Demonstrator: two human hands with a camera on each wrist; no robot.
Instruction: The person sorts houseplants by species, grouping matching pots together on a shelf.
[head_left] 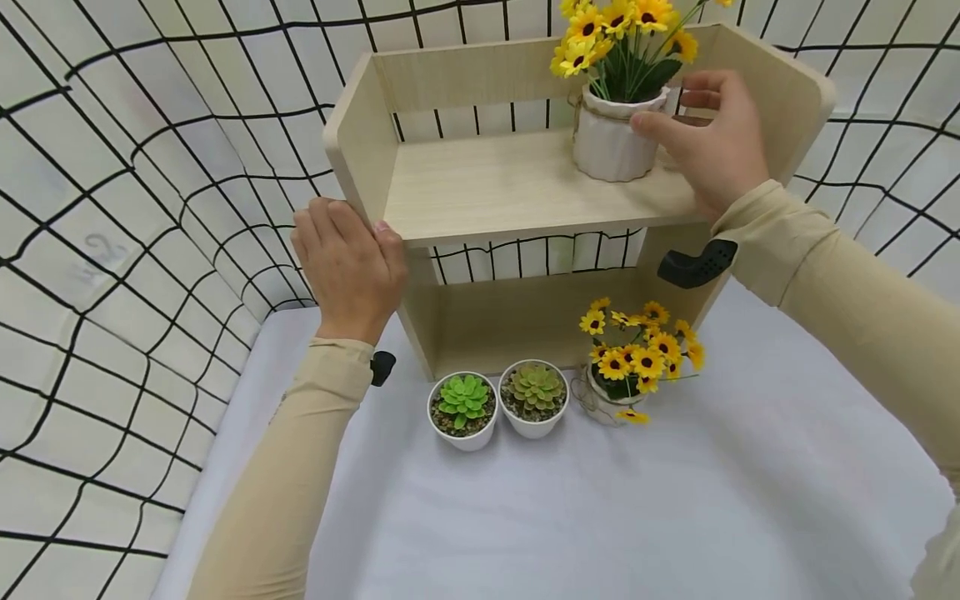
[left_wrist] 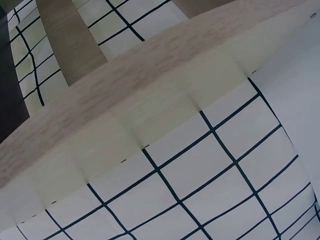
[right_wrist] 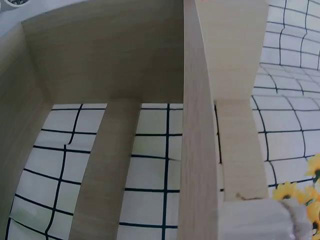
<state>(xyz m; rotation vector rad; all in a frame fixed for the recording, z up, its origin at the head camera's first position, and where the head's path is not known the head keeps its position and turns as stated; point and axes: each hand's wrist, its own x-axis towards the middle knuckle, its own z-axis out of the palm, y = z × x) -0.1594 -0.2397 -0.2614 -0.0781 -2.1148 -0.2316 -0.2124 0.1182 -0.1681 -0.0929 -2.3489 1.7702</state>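
Observation:
A white ribbed pot of yellow artificial sunflowers [head_left: 615,146] stands on the upper board of a pale wooden two-tier shelf [head_left: 480,179], toward its right end. My right hand [head_left: 723,142] holds this pot from the right, thumb at its front near the rim and fingers farther back. Part of a brownish-rimmed object shows behind that hand, mostly hidden. My left hand [head_left: 352,262] grips the shelf's left side panel, thumb at the front corner of the upper board. In the right wrist view the pot [right_wrist: 255,220] lies at the bottom edge; the left wrist view shows the panel edge [left_wrist: 150,80].
In front of the shelf, on the white tablecloth [head_left: 525,517], stand two small white pots, a bright green succulent [head_left: 462,400] and a duller green succulent [head_left: 535,390]. Right of them is another pot of yellow sunflowers [head_left: 637,354]. Black wire grid [head_left: 225,175] surrounds the table.

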